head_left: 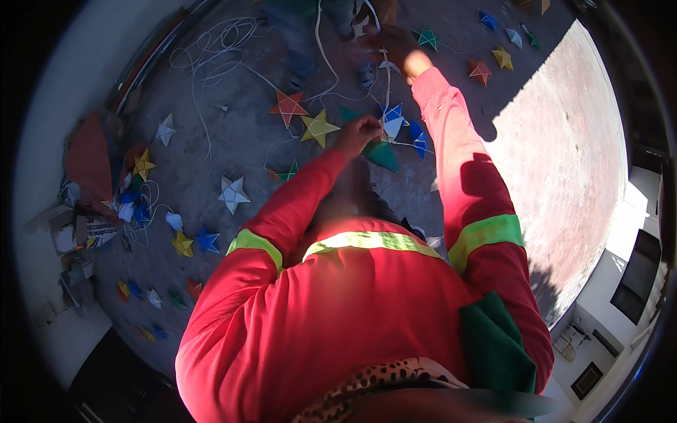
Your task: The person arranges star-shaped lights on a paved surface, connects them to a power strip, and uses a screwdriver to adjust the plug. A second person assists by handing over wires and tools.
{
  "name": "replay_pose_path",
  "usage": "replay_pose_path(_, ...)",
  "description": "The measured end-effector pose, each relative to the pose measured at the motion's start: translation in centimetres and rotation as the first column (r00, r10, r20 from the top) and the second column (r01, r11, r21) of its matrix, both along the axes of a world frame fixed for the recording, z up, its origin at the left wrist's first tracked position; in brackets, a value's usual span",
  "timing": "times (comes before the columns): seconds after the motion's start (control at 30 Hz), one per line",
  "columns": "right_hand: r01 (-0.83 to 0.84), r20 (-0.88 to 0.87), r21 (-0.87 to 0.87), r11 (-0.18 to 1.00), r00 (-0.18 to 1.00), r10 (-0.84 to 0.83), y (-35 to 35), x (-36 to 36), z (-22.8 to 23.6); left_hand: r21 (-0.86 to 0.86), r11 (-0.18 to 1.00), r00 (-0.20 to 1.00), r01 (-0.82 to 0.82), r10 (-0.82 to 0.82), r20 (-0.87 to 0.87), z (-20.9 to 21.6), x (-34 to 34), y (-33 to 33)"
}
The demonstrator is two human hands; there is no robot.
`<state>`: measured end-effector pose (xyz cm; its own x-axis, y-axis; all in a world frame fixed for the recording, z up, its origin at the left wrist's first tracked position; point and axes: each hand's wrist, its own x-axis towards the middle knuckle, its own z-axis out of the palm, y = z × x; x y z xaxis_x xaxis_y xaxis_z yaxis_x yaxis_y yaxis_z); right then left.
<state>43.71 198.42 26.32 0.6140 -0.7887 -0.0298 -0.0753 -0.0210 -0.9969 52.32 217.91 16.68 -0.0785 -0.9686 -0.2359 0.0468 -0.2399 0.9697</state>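
Observation:
My left hand (pixel 358 136) is closed in a pinch beside a cluster of star lanterns. What its fingertips grip is too small to make out. Just below them lies a green star lantern (pixel 382 155), partly covered by the hand, and a blue and white star lantern (pixel 393 120) sits right against it. Farther out, my right hand (pixel 400 51) is raised, its fingers blurred and closed around a white cord (pixel 387 88) that runs down toward the left hand. A yellow star lantern (pixel 319 128) and a red star lantern (pixel 288 107) lie to the left.
Another person's legs (pixel 300 42) are at the far side, with a hand (pixel 384 10) near the cord. Loose white cable (pixel 211 56) lies coiled at far left. More stars, such as a white star (pixel 233 194), are scattered around. Sunlit floor (pixel 564 155) spreads on the right.

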Motion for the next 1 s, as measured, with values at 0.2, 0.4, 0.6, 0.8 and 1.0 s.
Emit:
replay_pose_path(0.2, 0.425, -0.177, 0.111, 0.898, 0.898, -0.403, 7.1, -7.2, -8.8, 0.103, 0.983, 0.900, -0.150, 0.179, -0.398, 0.5, -0.6, 0.7)
replay_pose_path(0.4, 0.303, -0.092, 0.098, 0.948, 0.951, -0.295, 18.6, -9.4, -8.4, 0.009, 0.978, 0.968, -0.207, 0.206, -0.140, 3.6, -1.0, 1.9)
replay_pose_path(0.6, 0.142, -0.299, -0.259, 0.955, 0.929, -0.219, 22.1, -10.4, -6.5, 0.043, 0.982, 0.960, -0.182, 0.187, -0.208, 6.8, -1.0, 2.1)
replay_pose_path(0.8, 0.480, -0.200, -0.329, 0.813, 0.806, -0.557, 22.2, -14.0, -7.6, 0.022, 0.998, 0.930, -0.063, 0.067, -0.361, 9.3, -0.8, 2.1)
replay_pose_path(1.0, 0.409, -0.519, -0.255, 0.876, 0.706, -0.481, 23.8, -20.8, -14.5, -0.024, 0.999, 0.962, -0.028, 0.020, -0.274, 12.1, 0.7, 3.4)
